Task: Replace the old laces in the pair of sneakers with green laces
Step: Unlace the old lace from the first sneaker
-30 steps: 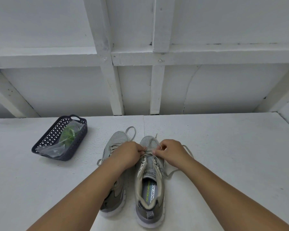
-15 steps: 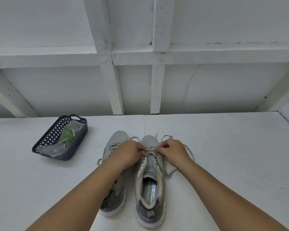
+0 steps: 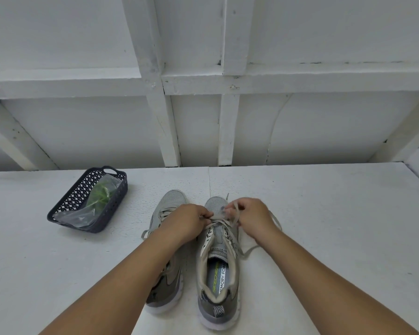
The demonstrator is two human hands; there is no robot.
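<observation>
Two grey sneakers stand side by side on the white surface, toes pointing away from me. The right sneaker has its old beige lace partly loosened near the toe. My left hand pinches the lace at the lowest eyelets on the shoe's left side. My right hand grips a loop of the same lace on the right side. The left sneaker is mostly hidden under my left forearm, its lace still threaded. Green laces lie in a clear plastic bag inside a dark basket.
The basket stands at the left of the white surface, an arm's reach from the shoes. A white panelled wall rises right behind the surface. A loose lace end trails on the surface right of the right sneaker.
My right hand has pulled the lace up and to the right, forming a loop near the toe. My left hand stays at the lower eyelets. The shoes have not moved.
</observation>
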